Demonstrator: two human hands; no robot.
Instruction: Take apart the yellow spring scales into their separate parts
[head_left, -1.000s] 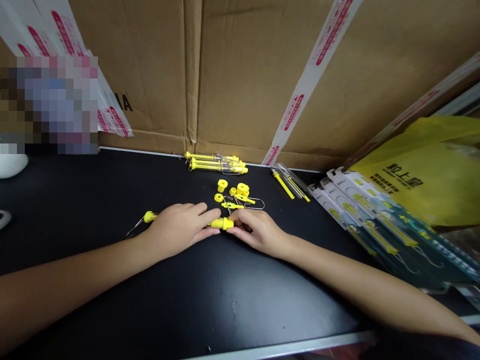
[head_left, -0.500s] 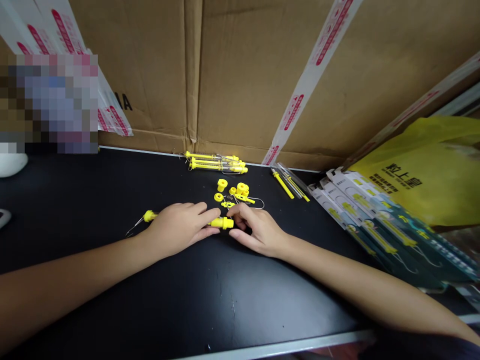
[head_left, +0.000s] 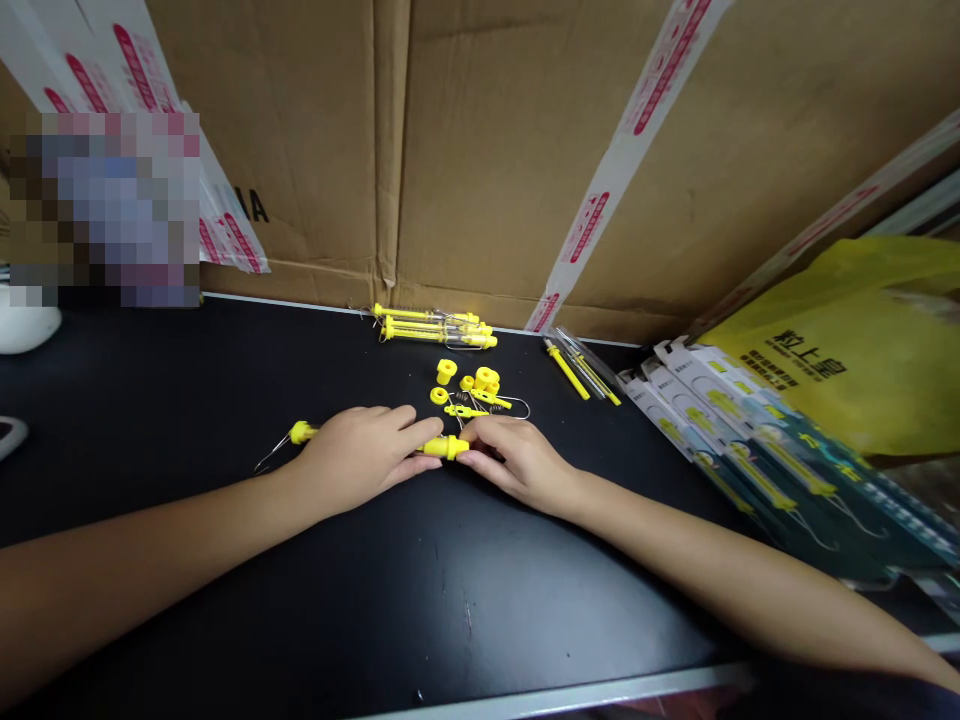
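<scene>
My left hand point(head_left: 364, 450) is wrapped around a slim yellow tube point(head_left: 442, 447), which lies crosswise low over the black table. From the tube's left end, a yellow cap point(head_left: 301, 432) with thin bent wire hooks sticks out past my wrist. My right hand point(head_left: 517, 455) pinches the tube's stepped yellow right end between thumb and index finger. The middle of the tube is hidden under my left fingers. Just beyond both hands lie loose yellow parts: a flanged bushing point(head_left: 446, 371), a ring point(head_left: 439, 396), small springs and yellow clips point(head_left: 491, 400) with wire.
Several similar yellow tubes with hooks point(head_left: 435, 328) lie at the back against a cardboard box point(head_left: 480, 150). Yellow rods and clear tubes point(head_left: 577, 370) are right of them. Printed packages point(head_left: 757, 450) and a yellow bag point(head_left: 840, 350) stand at the right. A white object point(head_left: 28, 320) sits far left.
My right thumb and index finger have closed onto the tube's right end, where they were apart beside it before. My left hand keeps its hold.
</scene>
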